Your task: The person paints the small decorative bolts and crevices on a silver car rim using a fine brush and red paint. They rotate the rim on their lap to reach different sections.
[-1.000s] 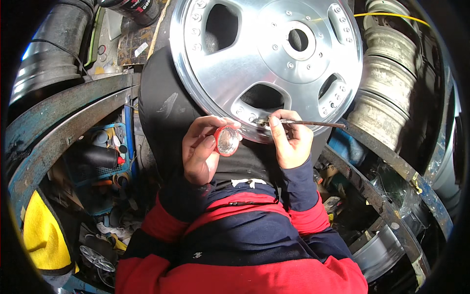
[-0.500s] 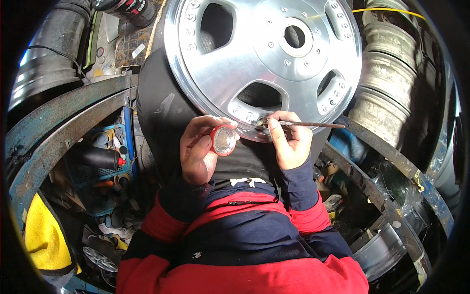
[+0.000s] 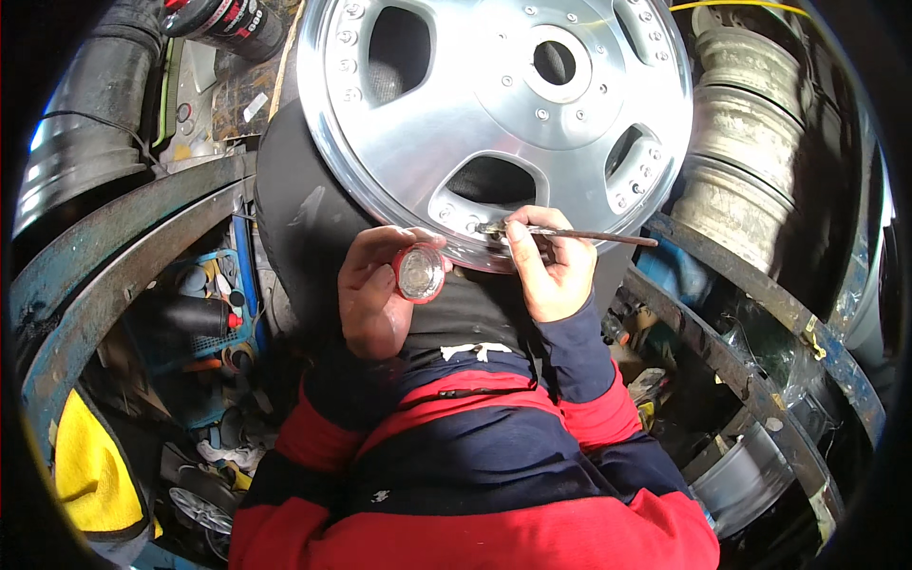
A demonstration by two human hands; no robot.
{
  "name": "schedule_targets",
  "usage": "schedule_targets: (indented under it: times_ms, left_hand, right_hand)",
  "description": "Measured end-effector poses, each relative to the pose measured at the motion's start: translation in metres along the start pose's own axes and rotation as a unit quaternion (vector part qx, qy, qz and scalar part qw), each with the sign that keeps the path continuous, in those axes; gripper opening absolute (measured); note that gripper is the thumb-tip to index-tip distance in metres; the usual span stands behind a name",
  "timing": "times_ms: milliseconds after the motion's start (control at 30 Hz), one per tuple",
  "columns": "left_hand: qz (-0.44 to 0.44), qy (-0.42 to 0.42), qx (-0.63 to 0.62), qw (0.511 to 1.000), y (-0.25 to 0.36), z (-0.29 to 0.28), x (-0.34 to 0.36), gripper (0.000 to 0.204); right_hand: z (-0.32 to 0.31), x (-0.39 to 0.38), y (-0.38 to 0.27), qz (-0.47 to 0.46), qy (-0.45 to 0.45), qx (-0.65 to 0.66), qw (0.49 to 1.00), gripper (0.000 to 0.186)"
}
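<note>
A polished silver wheel rim (image 3: 446, 123) with bolts round its edge lies face up over my lap. My left hand (image 3: 375, 294) holds a small round red cap (image 3: 420, 273) with a whitish, silvery inside, just off the rim's near edge. In my right hand (image 3: 556, 261) a thin paintbrush (image 3: 598, 236) is pinched between thumb and fingers, its handle pointing right. The brush tip is at the near lip of the rim, by the bolts below the lower opening; whether it touches the metal I cannot tell.
Curved metal bars (image 3: 123, 252) flank me on both sides. Stacked dull rims (image 3: 746, 142) stand at the right. A blue basket (image 3: 195, 347) with bottles is at the left, above a yellow cloth (image 3: 95, 465). A black bottle (image 3: 228, 24) stands at the upper left.
The brush tip has shifted slightly along the rim's near edge, toward the bolts. The cap stays in my left hand. The whole view has shifted a little.
</note>
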State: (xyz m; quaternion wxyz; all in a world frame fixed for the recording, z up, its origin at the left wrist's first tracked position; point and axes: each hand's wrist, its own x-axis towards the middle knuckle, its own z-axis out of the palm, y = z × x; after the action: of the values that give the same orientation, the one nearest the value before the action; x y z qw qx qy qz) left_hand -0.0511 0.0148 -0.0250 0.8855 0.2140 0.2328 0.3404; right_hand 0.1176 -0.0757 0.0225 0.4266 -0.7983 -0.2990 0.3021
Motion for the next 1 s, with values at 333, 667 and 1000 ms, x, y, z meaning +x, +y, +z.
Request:
schedule_targets:
  times_ms: [333,667,1000]
  left_hand:
    - [-0.004,-0.006,-0.001,1.000,-0.001,-0.003,0.001,0.034]
    - [0.016,-0.005,-0.015,1.000,-0.001,0.002,0.002,0.032]
    - [0.009,-0.011,0.014,1.000,0.002,0.005,0.001,0.031]
  right_hand:
    - [0.001,-0.001,0.003,-0.012,0.018,0.023,1.000,0.009]
    - [0.007,-0.004,-0.007,-0.073,-0.020,-0.058,0.995,0.009]
    - [0.001,-0.005,0.007,-0.104,0.052,-0.005,0.993,0.009]
